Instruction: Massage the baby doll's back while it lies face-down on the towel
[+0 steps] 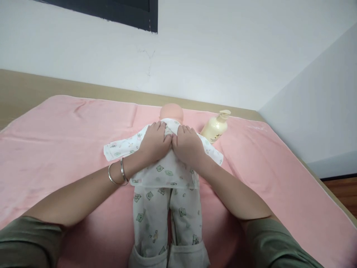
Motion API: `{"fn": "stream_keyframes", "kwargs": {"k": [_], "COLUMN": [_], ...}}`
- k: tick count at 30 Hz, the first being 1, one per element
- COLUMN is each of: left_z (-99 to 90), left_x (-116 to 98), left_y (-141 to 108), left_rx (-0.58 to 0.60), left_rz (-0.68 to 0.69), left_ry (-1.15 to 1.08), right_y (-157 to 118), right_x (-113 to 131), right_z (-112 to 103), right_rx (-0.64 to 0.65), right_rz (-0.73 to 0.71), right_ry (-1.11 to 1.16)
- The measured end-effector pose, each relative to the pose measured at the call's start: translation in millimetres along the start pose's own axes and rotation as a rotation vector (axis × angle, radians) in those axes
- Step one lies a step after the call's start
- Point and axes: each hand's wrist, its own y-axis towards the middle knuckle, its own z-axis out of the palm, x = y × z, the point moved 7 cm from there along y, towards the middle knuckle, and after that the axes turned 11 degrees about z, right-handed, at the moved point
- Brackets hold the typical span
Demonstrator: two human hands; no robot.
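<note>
A baby doll (171,111) lies with its bald head away from me, apparently face down. It wears a white printed top (167,175) and matching trousers (153,216) with rolled cuffs; its sleeves spread out to both sides. My left hand (156,140) lies flat on the left of the upper back, fingers stretched toward the shoulder. On the other side my right hand (188,145) rests the same way. The two thumbs meet near the middle of the back. Close beyond the right sleeve is a cream pump bottle (214,128), leaning.
A pink blanket (69,149) with some wrinkles covers most of the wooden surface (25,83) under the doll. White walls (209,56) rise behind and at the right. A dark framed panel (125,11) is at the upper left.
</note>
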Motion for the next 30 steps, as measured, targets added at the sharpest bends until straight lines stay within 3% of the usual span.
{"fn": "stream_keyframes", "kwargs": {"k": [4, 11, 14, 17, 20, 25, 27, 30], "left_z": [0.4, -7.9, -8.3, -4.4, -3.1, -9.3, -10.3, -9.3], "left_x": [12.0, -31.1, -18.2, 10.1, 21.4, -16.9, -28.6, -28.0], "left_y": [6.2, -13.2, -6.0, 5.2, 8.4, -6.2, -14.0, -14.7], "left_rx": [0.039, -0.064, -0.044, 0.044, 0.077, -0.028, -0.065, -0.061], "left_rz": [-0.073, 0.201, 0.12, -0.079, -0.164, 0.1, 0.137, 0.123], "left_ry": [-0.023, 0.209, 0.133, 0.0, -0.033, 0.196, 0.229, 0.221], "right_y": [-5.1, 29.0, 18.1, 2.4, 1.1, 22.8, 28.0, 25.7], "right_x": [5.0, -25.7, -16.1, 0.5, 0.7, -21.8, -27.1, -23.9], "right_z": [-1.0, 10.1, 7.9, 0.1, -2.1, 9.3, 11.7, 9.9], "right_rx": [-0.011, 0.177, 0.13, 0.034, 0.039, 0.147, 0.156, 0.145], "right_rz": [-0.003, 0.128, 0.075, -0.037, -0.013, 0.144, 0.178, 0.175], "right_ry": [-0.017, 0.129, 0.064, 0.076, 0.158, 0.221, 0.199, 0.149]}}
